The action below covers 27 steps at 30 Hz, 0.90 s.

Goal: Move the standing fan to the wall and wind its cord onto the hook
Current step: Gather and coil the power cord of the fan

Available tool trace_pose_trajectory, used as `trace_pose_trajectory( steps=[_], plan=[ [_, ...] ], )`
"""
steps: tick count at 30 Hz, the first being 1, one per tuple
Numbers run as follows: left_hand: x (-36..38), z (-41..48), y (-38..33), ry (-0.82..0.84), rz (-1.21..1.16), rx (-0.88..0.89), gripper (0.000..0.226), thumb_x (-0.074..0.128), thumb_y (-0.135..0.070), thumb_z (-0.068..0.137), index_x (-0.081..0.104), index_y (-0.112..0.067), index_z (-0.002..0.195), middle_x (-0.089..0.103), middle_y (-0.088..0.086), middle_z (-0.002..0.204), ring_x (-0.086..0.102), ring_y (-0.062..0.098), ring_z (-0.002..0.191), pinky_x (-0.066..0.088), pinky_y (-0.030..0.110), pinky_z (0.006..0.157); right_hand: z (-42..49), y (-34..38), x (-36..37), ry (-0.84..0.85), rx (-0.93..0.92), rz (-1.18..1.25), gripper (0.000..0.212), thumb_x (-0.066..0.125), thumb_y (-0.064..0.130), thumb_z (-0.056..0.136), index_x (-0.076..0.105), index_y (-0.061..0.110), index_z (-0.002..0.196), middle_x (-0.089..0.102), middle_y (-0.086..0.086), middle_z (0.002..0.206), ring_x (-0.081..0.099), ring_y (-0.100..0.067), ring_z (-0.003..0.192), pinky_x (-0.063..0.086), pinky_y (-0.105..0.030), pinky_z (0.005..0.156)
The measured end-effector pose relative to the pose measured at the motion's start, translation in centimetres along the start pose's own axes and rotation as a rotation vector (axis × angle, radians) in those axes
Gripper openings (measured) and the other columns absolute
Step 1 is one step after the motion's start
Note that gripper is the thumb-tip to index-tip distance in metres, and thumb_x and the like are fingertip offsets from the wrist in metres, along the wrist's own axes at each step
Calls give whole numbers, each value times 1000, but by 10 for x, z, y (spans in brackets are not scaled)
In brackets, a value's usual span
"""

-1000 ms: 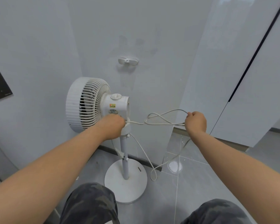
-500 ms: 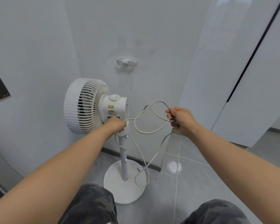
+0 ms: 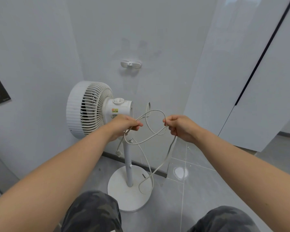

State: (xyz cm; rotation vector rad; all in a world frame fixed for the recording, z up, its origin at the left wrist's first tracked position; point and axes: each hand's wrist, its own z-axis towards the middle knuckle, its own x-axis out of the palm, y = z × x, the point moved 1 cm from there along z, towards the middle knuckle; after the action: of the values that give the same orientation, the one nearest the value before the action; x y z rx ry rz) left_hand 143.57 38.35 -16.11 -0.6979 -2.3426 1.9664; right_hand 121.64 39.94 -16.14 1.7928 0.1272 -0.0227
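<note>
Cord [image 3: 155,134] slack now gathered into loop; left hand [image 3: 124,126] pinches it, right hand [image 3: 181,128] grips it; hook [image 3: 130,64], 12 o'clock, unwound.

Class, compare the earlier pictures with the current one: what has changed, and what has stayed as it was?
The right hand moved left toward the left hand, so the taut cord now sags in loose loops between them. Both hands keep their grip on the cord; the fan and the bare hook stayed put.
</note>
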Motion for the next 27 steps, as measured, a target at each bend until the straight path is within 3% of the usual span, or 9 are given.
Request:
trace_pose_trajectory(
  steps=[4, 7, 9, 12, 16, 20, 22, 24, 27],
  plan=[
    [-2, 4, 0, -165, 158, 85, 15, 61, -16, 89, 73, -7, 88, 70, 5, 97, 59, 13, 98, 42, 21, 85, -2, -6, -2, 98, 48, -114, 27, 47, -8, 90, 56, 11, 73, 60, 1, 82, 39, -9, 57, 32, -18, 50],
    [-6, 3, -3, -256, 91, 138, 18, 64, -14, 87, 73, -1, 94, 68, 9, 93, 56, 14, 90, 45, 25, 81, -4, -11, -6, 115, 65, -234, 26, 46, -8, 90, 61, 11, 82, 59, -6, 78, 37, -12, 55, 33, -19, 47],
    [-10, 3, -3, -274, 122, 164, 17, 66, -13, 85, 73, -3, 96, 68, 10, 92, 56, 16, 88, 46, 32, 86, -4, -12, -9, 47, 45, -341, 23, 45, -6, 92, 63, 8, 87, 56, -7, 67, 35, -13, 51, 32, -20, 45],
    [-13, 1, -4, -263, 255, 221, 12, 66, -6, 83, 75, -10, 90, 67, -1, 84, 58, 13, 86, 45, 27, 82, -2, -12, -13, -104, 21, -457, 24, 42, -4, 93, 65, -7, 90, 53, -1, 53, 35, -14, 47, 33, -21, 43],
    [-16, 0, -6, -204, 657, 425, 10, 71, -6, 78, 76, -14, 82, 65, -3, 93, 54, 13, 95, 43, 28, 90, 2, -12, -16, -204, 83, -386, 35, 34, -2, 95, 59, 5, 70, 45, -7, 59, 35, -16, 49, 36, -25, 46],
    [-18, 1, -3, -225, 1085, 658, 11, 66, -5, 80, 77, -8, 81, 59, 7, 120, 45, 25, 117, 38, 40, 100, 5, -10, -19, -345, 132, -98, 36, 31, 1, 96, 53, 6, 68, 44, -8, 63, 36, -18, 52, 38, -28, 50],
    [-16, 0, -4, -321, 927, 660, 14, 63, 2, 78, 76, -5, 78, 55, 4, 120, 43, 18, 117, 35, 30, 101, 7, -11, -20, -374, 164, -8, 36, 31, 2, 96, 53, 7, 67, 45, -8, 62, 38, -18, 52, 38, -28, 51],
    [-13, -1, -10, -403, 525, 476, 20, 59, 8, 78, 73, -5, 70, 56, -3, 104, 47, 10, 106, 37, 24, 94, 8, -13, -21, -378, 181, -19, 36, 31, 3, 96, 51, 8, 66, 45, -8, 62, 38, -18, 52, 36, -27, 51],
    [-11, 1, -16, -266, -134, 188, 33, 49, 13, 81, 59, -11, 61, 67, -2, 81, 64, 16, 91, 45, 26, 80, 7, -16, -23, -348, 152, -108, 35, 34, 3, 96, 50, 8, 65, 46, -8, 63, 40, -18, 54, 34, -26, 53]
  ],
)
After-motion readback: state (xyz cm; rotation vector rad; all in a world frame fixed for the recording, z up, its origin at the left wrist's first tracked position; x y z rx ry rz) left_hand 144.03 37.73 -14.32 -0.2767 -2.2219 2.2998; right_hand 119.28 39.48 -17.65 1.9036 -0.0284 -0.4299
